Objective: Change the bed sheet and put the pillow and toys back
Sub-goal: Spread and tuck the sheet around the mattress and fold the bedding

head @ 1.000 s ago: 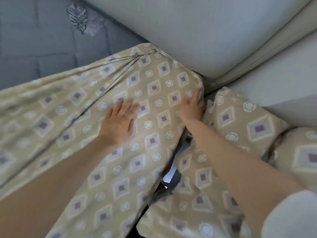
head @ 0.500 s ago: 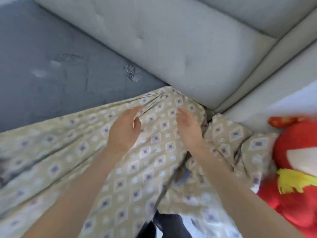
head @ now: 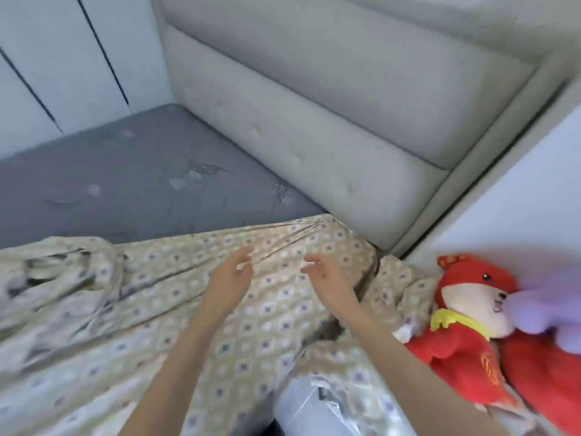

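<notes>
A beige bed sheet (head: 176, 313) with a diamond pattern covers the near corner of a grey mattress (head: 132, 171); its corner is pulled over the mattress corner by the headboard. The sheet is bunched in folds at the left. My left hand (head: 231, 280) and my right hand (head: 325, 280) hover side by side just above the sheet near that corner, fingers relaxed, holding nothing. A red plush toy (head: 465, 316) with a yellow scarf lies at the right, and a purple plush toy (head: 547, 305) rests against its face.
A padded light-grey headboard (head: 314, 121) runs along the far side of the bed. White panelled doors (head: 63, 58) stand at the upper left. A white surface (head: 518, 196) borders the bed at the right. A pale plastic-wrapped item (head: 301, 410) sits low in front.
Both hands lifted off the sheet corner and pulled back from it. The view rose and drew back, bringing more bare mattress, the doors and the plush toys into sight.
</notes>
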`<action>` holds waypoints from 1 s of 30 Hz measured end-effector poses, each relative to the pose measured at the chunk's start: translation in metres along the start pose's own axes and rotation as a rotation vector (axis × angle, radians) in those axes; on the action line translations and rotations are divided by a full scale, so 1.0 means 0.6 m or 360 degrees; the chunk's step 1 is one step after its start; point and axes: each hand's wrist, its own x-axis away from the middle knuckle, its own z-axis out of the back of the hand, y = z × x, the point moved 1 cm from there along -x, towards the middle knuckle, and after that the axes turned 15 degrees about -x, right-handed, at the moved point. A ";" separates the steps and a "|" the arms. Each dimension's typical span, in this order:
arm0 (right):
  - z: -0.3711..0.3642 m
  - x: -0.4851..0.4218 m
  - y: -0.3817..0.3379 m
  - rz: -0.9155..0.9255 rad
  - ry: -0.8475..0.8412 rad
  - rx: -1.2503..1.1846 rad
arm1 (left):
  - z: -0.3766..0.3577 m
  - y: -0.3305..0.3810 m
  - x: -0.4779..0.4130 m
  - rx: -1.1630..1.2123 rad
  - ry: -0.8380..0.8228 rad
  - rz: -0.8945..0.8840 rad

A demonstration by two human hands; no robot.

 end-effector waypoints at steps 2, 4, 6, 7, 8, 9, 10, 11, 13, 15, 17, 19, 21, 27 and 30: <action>-0.003 0.041 -0.004 0.0029 -0.0084 0.0033 | 0.014 -0.011 0.061 -0.0012 0.0044 0.0035; -0.003 0.081 -0.010 0.0065 -0.0153 0.0078 | 0.026 -0.017 0.122 -0.0001 0.0105 0.0081; -0.008 0.125 -0.020 0.0138 -0.0213 0.0113 | 0.044 -0.024 0.191 0.0028 0.0179 0.0162; -0.006 0.126 -0.020 0.0161 -0.0216 0.0128 | 0.041 -0.027 0.194 0.0031 0.0175 0.0170; -0.012 0.173 -0.031 0.0217 -0.0301 0.0162 | 0.056 -0.031 0.258 0.0039 0.0241 0.0199; -0.016 0.200 -0.039 0.0259 -0.0349 0.0183 | 0.066 -0.033 0.292 0.0047 0.0270 0.0209; -0.021 0.219 -0.041 0.0277 -0.0381 0.0173 | 0.072 -0.038 0.316 0.0050 0.0278 0.0208; -0.029 0.241 -0.048 0.0307 -0.0437 0.0188 | 0.081 -0.043 0.341 0.0028 0.0303 0.0220; -0.045 0.295 -0.064 0.0345 -0.0541 0.0239 | 0.107 -0.052 0.405 0.0034 0.0356 0.0281; -0.072 0.350 -0.079 0.0416 -0.0672 0.0286 | 0.136 -0.071 0.474 0.0029 0.0424 0.0340; -0.105 0.396 -0.091 0.0474 -0.0783 0.0349 | 0.166 -0.099 0.530 0.0030 0.0498 0.0406; -0.136 0.430 -0.096 0.0508 -0.0860 0.0404 | 0.192 -0.124 0.573 0.0019 0.0541 0.0449; -0.184 0.474 -0.102 0.0541 -0.0974 0.0457 | 0.224 -0.157 0.633 0.0028 0.0625 0.0489; -0.388 0.623 -0.112 0.0663 -0.1314 0.0587 | 0.316 -0.312 0.825 0.0103 0.0895 0.0699; -0.489 0.696 -0.105 0.0700 -0.1426 0.0610 | 0.361 -0.393 0.912 0.0164 0.0955 0.0841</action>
